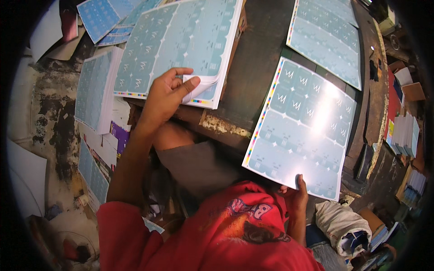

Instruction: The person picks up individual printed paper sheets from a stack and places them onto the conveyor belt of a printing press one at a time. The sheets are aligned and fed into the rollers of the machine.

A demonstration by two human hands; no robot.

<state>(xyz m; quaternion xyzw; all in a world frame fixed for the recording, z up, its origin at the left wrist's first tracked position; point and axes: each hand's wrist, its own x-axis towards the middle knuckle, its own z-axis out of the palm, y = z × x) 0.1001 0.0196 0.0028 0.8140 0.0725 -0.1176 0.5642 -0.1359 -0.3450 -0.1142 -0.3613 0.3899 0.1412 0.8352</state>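
Note:
With thumb and fingers closed, my left hand (167,94) pinches the curled-up near corner of the top sheets on a thick stack of printed blue-green sheets (174,43). White undersides show at the bent corner. On the right, my right hand (296,192) grips the lower edge of a single glossy printed sheet (300,131), thumb on top and fingers mostly hidden beneath. Light glares off this sheet, which lies tilted over the dark table. Past its far edge lie more printed sheets (323,40) of the same kind.
The dark wooden table (253,67) has a worn, chipped front edge. Another stack of printed sheets (97,90) stands at the left, below bluer sheets (106,18). At the far right are bundles of cut cards (404,133). A pale cloth bag (343,226) sits at the lower right.

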